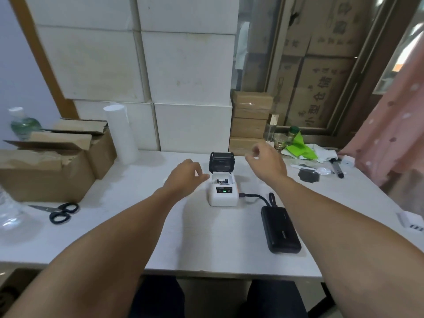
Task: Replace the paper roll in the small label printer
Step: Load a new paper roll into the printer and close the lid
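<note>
A small white label printer (222, 193) stands in the middle of the white table (142, 226). Its dark lid (221, 162) is flipped up at the back and the paper bay (222, 180) lies open; I cannot tell if a roll is inside. A green light glows on its front panel. My left hand (186, 174) hovers just left of the printer, fingers loosely curled, holding nothing. My right hand (267, 162) hangs above and right of the lid, fingers bent; blur hides whether they pinch anything.
A black power bank (281, 230) lies right of the printer, joined by a black cable (254, 196). Scissors (60, 212) and open cardboard boxes (46, 166) sit left. A tall white roll (120, 131) stands behind. A marker (337, 169), spoon and green wrapper lie far right.
</note>
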`<action>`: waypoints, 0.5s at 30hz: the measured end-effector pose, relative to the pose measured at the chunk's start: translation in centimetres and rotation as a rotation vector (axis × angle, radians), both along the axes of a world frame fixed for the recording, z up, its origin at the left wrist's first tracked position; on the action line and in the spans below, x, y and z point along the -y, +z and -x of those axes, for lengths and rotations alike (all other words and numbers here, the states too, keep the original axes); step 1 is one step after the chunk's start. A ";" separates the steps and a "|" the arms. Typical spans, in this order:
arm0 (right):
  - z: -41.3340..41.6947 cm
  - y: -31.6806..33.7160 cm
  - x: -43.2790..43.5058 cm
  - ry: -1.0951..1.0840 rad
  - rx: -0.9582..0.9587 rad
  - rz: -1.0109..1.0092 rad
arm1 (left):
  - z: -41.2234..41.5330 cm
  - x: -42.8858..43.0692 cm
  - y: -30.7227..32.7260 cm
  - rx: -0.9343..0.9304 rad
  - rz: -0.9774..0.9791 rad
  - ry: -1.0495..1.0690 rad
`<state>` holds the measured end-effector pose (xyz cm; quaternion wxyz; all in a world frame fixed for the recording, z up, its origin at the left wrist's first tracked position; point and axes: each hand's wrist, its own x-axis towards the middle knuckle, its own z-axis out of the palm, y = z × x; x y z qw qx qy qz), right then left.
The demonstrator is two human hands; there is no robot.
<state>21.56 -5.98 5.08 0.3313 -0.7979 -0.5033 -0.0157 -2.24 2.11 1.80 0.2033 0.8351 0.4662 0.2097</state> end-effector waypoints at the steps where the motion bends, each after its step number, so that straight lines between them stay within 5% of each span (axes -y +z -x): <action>1: 0.8 0.1 -0.3 0.028 -0.012 0.010 | 0.8 -0.1 0.1 -0.040 -0.070 0.018; 7: 6.1 0.2 -1.7 0.219 -0.024 0.117 | 5.3 -0.1 -0.9 -0.220 -0.179 0.119; 15: 10.2 -1.8 -4.3 0.393 -0.262 0.249 | 8.1 -0.1 -3.7 -0.083 -0.086 0.141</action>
